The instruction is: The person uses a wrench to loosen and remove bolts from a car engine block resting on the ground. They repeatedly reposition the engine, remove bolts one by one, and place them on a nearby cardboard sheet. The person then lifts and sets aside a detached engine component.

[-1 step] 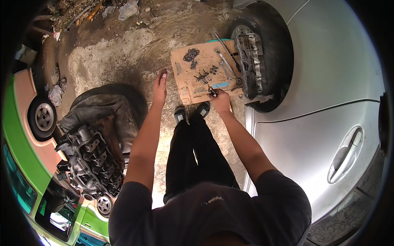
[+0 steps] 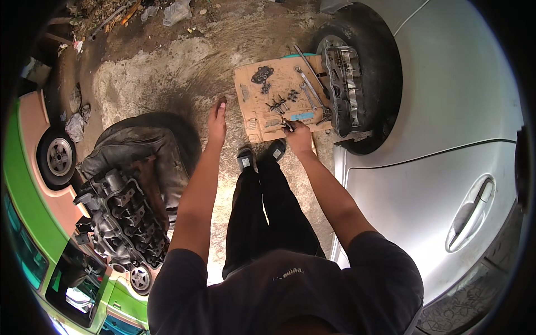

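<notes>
My left hand [image 2: 218,123] is held out above the concrete floor, left of a flat cardboard sheet [image 2: 248,114]. Its fingers are stretched out and nothing shows in them. Over the sheet's near edge, my right hand [image 2: 299,136] is closed round a small dark metal part [image 2: 287,125], mostly hidden by the fingers. Just beyond it on the cardboard lie several dark bolts [image 2: 276,104] and a cluster of small parts [image 2: 292,95]. A dark flat gasket-like plate [image 2: 262,75] lies farther off. Along the right side rest several wrenches [image 2: 309,86].
A metal engine cover [image 2: 344,89] leans by a car tyre [image 2: 382,72] on the right, beside a silver car [image 2: 424,178]. At the left, an engine cylinder head [image 2: 123,218] sits near a dark padded cover [image 2: 131,142]. A green vehicle [image 2: 28,212] stands beyond.
</notes>
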Action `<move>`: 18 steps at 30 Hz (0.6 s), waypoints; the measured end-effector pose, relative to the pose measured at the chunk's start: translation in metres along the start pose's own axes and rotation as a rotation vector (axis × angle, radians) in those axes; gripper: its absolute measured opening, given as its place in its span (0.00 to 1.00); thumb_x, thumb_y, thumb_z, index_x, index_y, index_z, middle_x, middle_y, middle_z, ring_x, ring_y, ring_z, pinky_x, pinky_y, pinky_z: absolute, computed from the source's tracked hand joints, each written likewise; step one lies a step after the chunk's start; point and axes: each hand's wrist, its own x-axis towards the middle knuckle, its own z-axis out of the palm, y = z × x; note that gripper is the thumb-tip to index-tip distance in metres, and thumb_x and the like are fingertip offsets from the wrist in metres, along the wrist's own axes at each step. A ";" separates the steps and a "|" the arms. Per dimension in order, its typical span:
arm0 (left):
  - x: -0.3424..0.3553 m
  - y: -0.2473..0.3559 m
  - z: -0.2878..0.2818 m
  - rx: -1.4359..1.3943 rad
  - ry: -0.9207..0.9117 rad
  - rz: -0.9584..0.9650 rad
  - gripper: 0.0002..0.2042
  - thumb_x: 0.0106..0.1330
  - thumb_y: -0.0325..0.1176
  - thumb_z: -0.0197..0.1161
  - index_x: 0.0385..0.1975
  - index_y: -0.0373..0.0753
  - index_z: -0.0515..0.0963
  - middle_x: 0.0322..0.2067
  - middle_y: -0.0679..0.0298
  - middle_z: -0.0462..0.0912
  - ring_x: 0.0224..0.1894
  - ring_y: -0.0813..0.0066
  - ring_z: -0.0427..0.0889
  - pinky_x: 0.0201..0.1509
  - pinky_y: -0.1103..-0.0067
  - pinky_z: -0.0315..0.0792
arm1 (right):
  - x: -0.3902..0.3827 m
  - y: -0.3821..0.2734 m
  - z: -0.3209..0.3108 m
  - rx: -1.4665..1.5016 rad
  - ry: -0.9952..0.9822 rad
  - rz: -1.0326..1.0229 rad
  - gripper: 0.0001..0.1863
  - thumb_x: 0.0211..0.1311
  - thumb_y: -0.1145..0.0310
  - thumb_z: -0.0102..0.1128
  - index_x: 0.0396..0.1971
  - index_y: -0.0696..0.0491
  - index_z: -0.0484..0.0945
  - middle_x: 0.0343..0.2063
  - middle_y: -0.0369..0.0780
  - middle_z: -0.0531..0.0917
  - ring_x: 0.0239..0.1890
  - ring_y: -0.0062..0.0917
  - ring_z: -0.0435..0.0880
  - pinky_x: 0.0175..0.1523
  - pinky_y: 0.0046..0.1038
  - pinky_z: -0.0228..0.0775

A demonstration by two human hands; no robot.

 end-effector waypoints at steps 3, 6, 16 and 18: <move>-0.004 -0.024 -0.021 0.038 0.080 -0.023 0.23 0.72 0.42 0.52 0.58 0.28 0.70 0.57 0.52 0.74 0.61 0.66 0.70 0.66 0.75 0.59 | 0.011 -0.003 0.025 -0.033 0.044 -0.080 0.11 0.52 0.68 0.67 0.36 0.54 0.84 0.38 0.44 0.81 0.41 0.41 0.80 0.46 0.37 0.73; -0.014 -0.039 -0.041 0.019 0.065 0.010 0.23 0.72 0.41 0.53 0.57 0.29 0.71 0.56 0.53 0.75 0.60 0.66 0.71 0.66 0.75 0.60 | 0.015 -0.008 0.041 -0.046 0.053 -0.128 0.10 0.54 0.68 0.65 0.37 0.49 0.85 0.41 0.41 0.79 0.40 0.39 0.81 0.45 0.37 0.74; -0.038 -0.069 -0.061 -0.013 0.021 -0.028 0.23 0.72 0.42 0.53 0.58 0.31 0.71 0.57 0.55 0.74 0.61 0.66 0.70 0.66 0.75 0.59 | 0.023 -0.019 0.069 0.020 0.302 -0.070 0.11 0.51 0.69 0.66 0.35 0.56 0.83 0.41 0.45 0.77 0.40 0.40 0.80 0.44 0.37 0.73; -0.040 -0.073 -0.066 0.014 -0.002 -0.022 0.23 0.72 0.42 0.53 0.59 0.32 0.70 0.58 0.55 0.73 0.61 0.66 0.69 0.67 0.75 0.58 | 0.022 -0.016 0.075 0.035 0.344 -0.070 0.11 0.51 0.70 0.66 0.35 0.57 0.82 0.41 0.45 0.77 0.39 0.41 0.80 0.44 0.37 0.73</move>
